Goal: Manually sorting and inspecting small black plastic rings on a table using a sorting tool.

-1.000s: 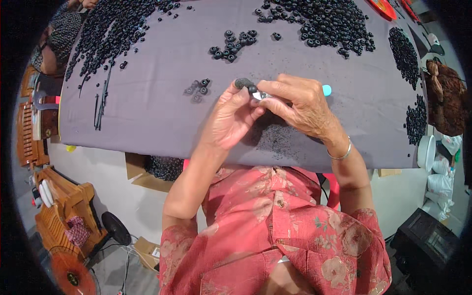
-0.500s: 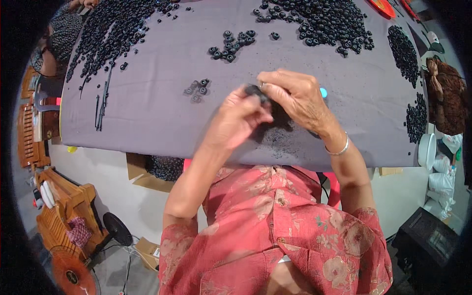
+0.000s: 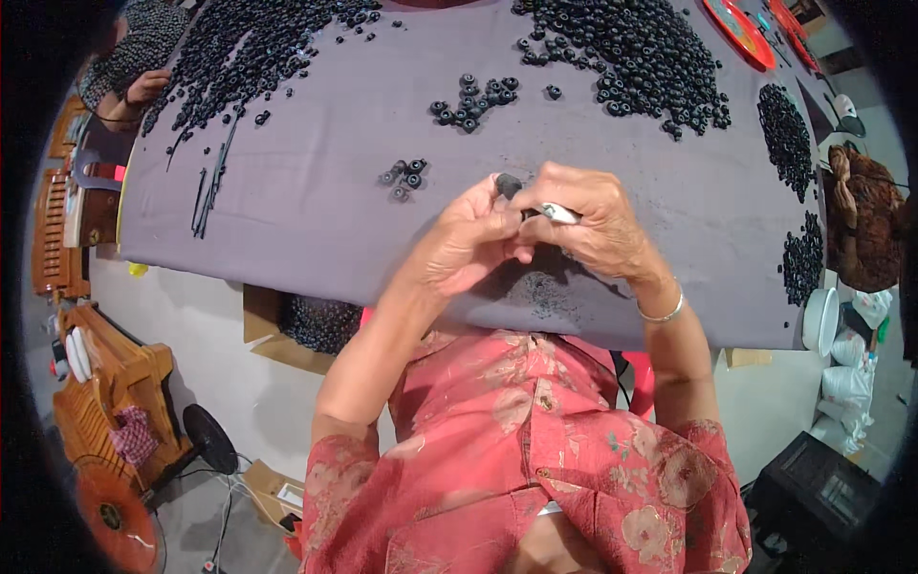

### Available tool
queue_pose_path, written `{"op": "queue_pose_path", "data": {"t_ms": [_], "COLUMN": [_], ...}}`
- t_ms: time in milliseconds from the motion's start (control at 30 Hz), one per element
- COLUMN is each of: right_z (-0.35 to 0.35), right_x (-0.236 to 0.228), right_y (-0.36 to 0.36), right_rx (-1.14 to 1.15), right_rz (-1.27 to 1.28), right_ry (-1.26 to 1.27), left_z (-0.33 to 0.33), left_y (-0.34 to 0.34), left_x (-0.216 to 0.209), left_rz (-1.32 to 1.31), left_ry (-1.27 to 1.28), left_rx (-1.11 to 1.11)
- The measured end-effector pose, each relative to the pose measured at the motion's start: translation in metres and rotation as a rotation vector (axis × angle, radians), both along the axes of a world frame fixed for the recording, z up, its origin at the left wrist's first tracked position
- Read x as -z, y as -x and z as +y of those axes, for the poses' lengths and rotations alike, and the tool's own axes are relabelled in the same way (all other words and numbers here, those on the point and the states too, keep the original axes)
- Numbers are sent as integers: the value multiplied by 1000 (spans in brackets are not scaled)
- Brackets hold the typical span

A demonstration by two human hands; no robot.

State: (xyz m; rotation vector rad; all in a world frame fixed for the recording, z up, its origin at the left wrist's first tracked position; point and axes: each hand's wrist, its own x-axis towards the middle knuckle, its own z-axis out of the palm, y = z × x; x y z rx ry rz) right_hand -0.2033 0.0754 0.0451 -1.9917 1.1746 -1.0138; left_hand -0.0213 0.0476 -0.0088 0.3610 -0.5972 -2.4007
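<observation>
Over the near middle of the cloth-covered table, both of my hands meet. My left hand (image 3: 469,234) is closed, pinching a small round black part (image 3: 509,185) between thumb and fingers. Against it, my right hand (image 3: 588,220) grips a small tool with a white end (image 3: 559,213); the rest of the tool is hidden by the fingers. Black crumbs (image 3: 545,295) are scattered on the cloth below the hands. Nearest on the left lies a small cluster of black ring-shaped parts (image 3: 413,180), with another group (image 3: 469,110) farther back.
Large heaps of black parts (image 3: 641,57) cover the back of the grey cloth (image 3: 316,210). Thin black strips (image 3: 215,182) lie at left, near another person's hand (image 3: 148,86). Red trays (image 3: 741,33) and a white basin (image 3: 820,320) stand at right. A box (image 3: 268,330) sits under the table.
The view has shifted slightly. My left hand has turned and steadied around the black part, and the tool's white end now shows in my right hand. The other person's hand has reached the table edge.
</observation>
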Motion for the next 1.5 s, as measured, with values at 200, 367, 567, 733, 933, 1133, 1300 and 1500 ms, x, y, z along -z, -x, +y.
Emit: {"op": "queue_pose_path", "data": {"t_ms": [200, 367, 567, 733, 933, 1133, 1300, 1500], "right_z": [-28, -73, -99, -96, -78, -45, -15, -14], "right_x": [-10, 18, 46, 43, 19, 1, -6, 5], "right_y": [-4, -11, -37, -32, -7, 8, 3, 24], "right_rx": [41, 222, 273, 259, 356, 175, 120, 186], "right_rz": [235, 264, 540, 585, 469, 20, -132, -145], "right_ry": [-55, 189, 185, 212, 197, 284, 249, 306], "left_z": [-14, -39, -47, -47, -49, -34, -13, -10], "left_y": [-27, -51, -68, -61, -60, -35, 2, 33], "left_x": [-19, -23, -1, 8, -1, -30, -37, -26], "left_rz": [-184, -982, -1419, -1460, -1422, -955, -331, -131], "left_ry": [239, 851, 1155, 1189, 1193, 756, 235, 73], "left_rx": [-59, -723, -815, -710, -748, -470, -176, -59]}}
